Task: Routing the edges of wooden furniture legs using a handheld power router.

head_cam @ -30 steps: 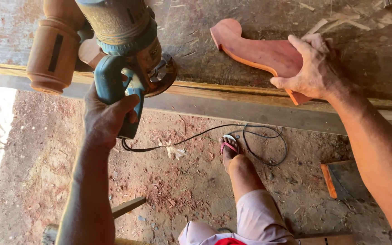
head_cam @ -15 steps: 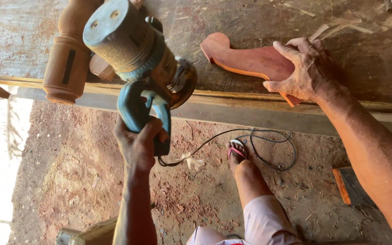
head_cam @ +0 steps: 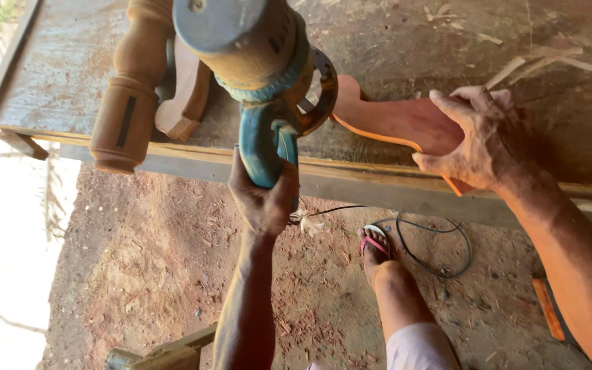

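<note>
The left hand (head_cam: 263, 199) grips the handle of a teal power tool (head_cam: 262, 62), its disc just beside the flat reddish wood piece (head_cam: 399, 120) that the right hand (head_cam: 477, 140) clamps at the bench edge (head_cam: 351, 179); those fingers sit close to the disc and could be caught, while the cord (head_cam: 433, 257) loops by the foot (head_cam: 375, 247) below; open floor lies left

The power tool (head_cam: 255, 62) is cut off at the top edge and hides the curved wooden piece (head_cam: 405, 120)'s left end
</note>
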